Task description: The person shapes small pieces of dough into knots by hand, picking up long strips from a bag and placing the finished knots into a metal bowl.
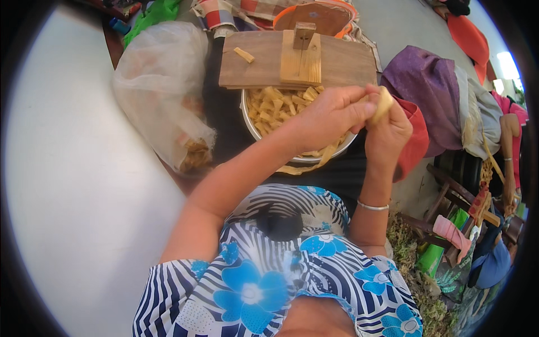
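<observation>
In front of my chest, both hands meet over a pale yellow rolled or folded strip (382, 106). My left hand (337, 112) reaches across the metal bowl (245, 112), its fingertips pinched at the strip. My right hand (387, 135), with a silver bangle at the wrist, has its fingers closed round the same strip. Many small folded yellowish pieces (272, 106) fill the bowl. A longer flat strip (311, 164) curves along the bowl's near rim. Exactly how the fingers grip is partly hidden.
Across the bowl's far side lies a wooden board (247, 62) with an upright block (304, 36) and one loose piece (243, 54). A translucent sack (163, 84) stands left, a purple bag (421, 90) right. Another person's arm (510, 146) shows far right, near a wooden stool (443, 196).
</observation>
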Tool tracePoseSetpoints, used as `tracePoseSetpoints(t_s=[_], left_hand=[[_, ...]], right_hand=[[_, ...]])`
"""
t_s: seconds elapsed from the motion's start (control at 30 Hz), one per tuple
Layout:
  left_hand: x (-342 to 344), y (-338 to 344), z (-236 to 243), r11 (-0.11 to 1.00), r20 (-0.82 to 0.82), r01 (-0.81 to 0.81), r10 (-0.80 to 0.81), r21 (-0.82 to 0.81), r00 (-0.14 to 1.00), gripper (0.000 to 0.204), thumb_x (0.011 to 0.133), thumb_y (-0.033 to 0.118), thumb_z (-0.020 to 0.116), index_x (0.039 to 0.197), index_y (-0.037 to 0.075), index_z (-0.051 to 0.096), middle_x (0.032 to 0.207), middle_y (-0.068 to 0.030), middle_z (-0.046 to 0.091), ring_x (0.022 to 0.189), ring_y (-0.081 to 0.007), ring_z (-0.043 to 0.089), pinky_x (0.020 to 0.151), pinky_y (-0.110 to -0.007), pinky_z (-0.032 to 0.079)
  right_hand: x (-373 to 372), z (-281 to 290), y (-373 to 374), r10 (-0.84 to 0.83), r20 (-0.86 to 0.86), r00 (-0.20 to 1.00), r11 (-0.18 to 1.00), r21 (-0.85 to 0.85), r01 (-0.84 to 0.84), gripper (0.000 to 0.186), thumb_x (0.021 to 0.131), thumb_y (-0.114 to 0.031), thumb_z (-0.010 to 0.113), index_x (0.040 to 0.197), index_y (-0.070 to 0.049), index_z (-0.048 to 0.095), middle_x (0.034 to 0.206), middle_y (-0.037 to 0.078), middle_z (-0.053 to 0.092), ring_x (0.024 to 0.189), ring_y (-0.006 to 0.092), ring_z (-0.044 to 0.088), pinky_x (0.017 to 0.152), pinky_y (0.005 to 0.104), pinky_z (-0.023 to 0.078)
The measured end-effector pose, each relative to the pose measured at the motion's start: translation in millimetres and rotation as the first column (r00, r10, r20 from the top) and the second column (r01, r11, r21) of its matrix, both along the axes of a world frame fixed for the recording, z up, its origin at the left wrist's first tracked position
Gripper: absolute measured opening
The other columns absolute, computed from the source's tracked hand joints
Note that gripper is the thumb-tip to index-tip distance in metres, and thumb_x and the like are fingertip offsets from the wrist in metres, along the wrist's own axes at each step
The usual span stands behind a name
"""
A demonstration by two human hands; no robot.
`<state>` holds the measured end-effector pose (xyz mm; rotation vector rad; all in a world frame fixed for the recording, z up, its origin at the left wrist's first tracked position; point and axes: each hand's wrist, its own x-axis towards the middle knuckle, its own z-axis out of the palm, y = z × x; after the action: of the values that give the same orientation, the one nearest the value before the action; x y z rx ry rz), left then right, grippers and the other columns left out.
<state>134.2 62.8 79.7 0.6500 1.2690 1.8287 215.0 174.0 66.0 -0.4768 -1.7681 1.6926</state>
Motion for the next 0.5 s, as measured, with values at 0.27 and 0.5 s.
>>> tracePoseSetpoints(t_s=[0.27, 0.5], left_hand=[[-19.4, -26.4, -42.4, 0.961, 0.113, 0.053, -0.023, -0.272, 0.993, 0.011, 0.089, 0.013, 0.061, 0.091, 0.003, 0.064, 0.065, 0.0013, 0.054, 0.057, -0.0071, 0.047, 0.053, -0.023, 0.038], [-13.1, -50.3, -55.2, 0.854, -0.941, -0.456, -0.106, -0.252, 0.321, 0.009, 0.082, 0.013, 0.06, 0.088, 0.007, 0.06, 0.078, -0.0099, 0.058, 0.068, -0.027, 0.058, 0.057, -0.036, 0.045]], right_hand=[[-16.6, -35.3, -5.0, -0.06, 0.081, 0.995, 0.77, 0.638, -0.006, 0.021, 0.084, -0.008, 0.064, 0.104, -0.01, 0.07, 0.076, 0.013, 0.062, 0.065, 0.0291, 0.06, 0.058, 0.0332, 0.047], [-7.4, -54.8, -13.9, 0.25, 0.325, 0.912, 0.944, 0.129, -0.305, 0.021, 0.09, -0.021, 0.062, 0.098, -0.003, 0.069, 0.078, 0.007, 0.066, 0.067, 0.0177, 0.061, 0.061, 0.0304, 0.048]])
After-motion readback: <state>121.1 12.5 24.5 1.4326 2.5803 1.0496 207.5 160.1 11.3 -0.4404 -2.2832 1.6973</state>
